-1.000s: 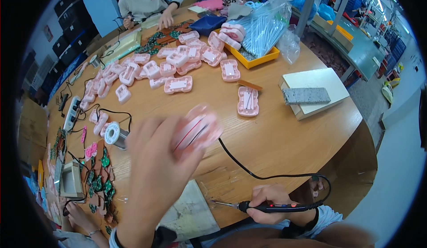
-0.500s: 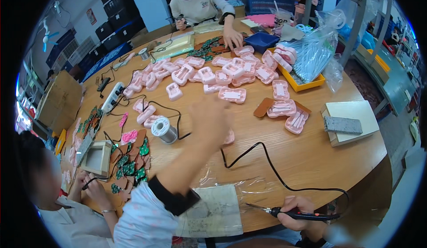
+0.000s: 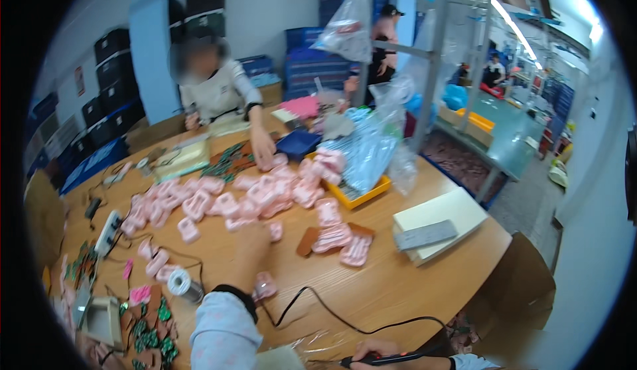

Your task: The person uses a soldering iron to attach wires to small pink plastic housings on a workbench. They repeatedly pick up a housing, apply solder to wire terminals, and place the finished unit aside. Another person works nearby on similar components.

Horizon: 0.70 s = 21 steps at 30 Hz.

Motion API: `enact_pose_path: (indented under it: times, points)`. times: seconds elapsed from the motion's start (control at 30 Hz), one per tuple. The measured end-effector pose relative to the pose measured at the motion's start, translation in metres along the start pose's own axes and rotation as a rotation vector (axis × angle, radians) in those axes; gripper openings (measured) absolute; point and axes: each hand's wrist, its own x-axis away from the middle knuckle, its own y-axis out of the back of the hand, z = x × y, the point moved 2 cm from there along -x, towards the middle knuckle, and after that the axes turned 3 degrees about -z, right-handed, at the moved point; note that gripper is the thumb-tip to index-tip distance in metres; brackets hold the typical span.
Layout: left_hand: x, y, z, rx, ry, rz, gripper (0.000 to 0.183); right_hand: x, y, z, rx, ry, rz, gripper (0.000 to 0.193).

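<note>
My left hand [image 3: 252, 242] is stretched forward over the table, at the near edge of the heap of pink plastic shells [image 3: 269, 194]. It partly covers one pink shell with a white strip [image 3: 275, 230]; its fingers are blurred and partly hidden, so a grip cannot be made out. Down at the lower edge, my right hand [image 3: 373, 351] is closed round the black handle of a soldering iron [image 3: 401, 357], its tip pointing left. Below my left wrist lies another pink shell [image 3: 265, 285]. Several shells with thin white strips [image 3: 332, 237] rest on brown pieces to the right.
The iron's black cord [image 3: 345, 320] loops across the table. A solder wire spool [image 3: 184, 285] stands left of my forearm. At right is a cream block with a grey bar [image 3: 424, 235]. A yellow tray [image 3: 361, 196] holds bagged blue sticks. Across the table, a co-worker's hand [image 3: 263, 148] touches shells.
The view has swung right and up, so the table sits lower and further left. My left hand has moved further over the white-strip shell. The right hand still holds the soldering iron.
</note>
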Motion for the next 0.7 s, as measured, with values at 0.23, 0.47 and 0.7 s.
enact_pose_path:
  times: [0.23,0.47,0.7]
  points:
    - [0.013,0.058,0.005,-0.019,-0.081,-0.143,0.009,-0.002,0.006,0.009,0.018,0.017,-0.022,0.016]
    - [0.116,0.156,-0.002,0.384,-0.118,-0.389,0.01,0.012,0.037,-0.005,0.117,0.006,-0.067,0.019]
    - [0.144,0.151,-0.001,0.451,0.011,-0.266,0.01,0.004,0.028,-0.003,0.106,0.095,-0.014,0.021]
